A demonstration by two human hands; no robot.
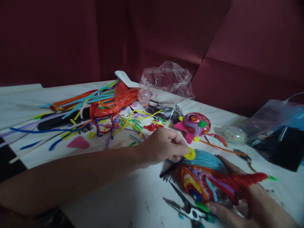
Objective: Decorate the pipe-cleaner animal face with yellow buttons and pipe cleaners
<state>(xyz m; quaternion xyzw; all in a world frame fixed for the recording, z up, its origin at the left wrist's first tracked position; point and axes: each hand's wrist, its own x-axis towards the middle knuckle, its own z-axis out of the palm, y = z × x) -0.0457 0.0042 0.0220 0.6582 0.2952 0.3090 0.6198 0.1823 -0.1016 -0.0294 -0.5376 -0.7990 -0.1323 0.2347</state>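
Note:
Between the thumb and fingers of my left hand is a yellow pipe-cleaner coil. The coil is at the upper left edge of a rounded craft covered in pipe cleaners: blue on top, with orange, purple and red bands, and a red piece sticking out to the right. My right hand grips this craft from the right, thumb low in front and fingers behind it. Beneath the craft lie open scissors, their handles partly hidden. A dark fringe shows at the craft's left end.
Behind is a finished-looking fish-shaped craft in pink and red. Many loose pipe cleaners spread over the left, by a red plastic wrapper. A clear bag stands at the back, a dark phone at the right.

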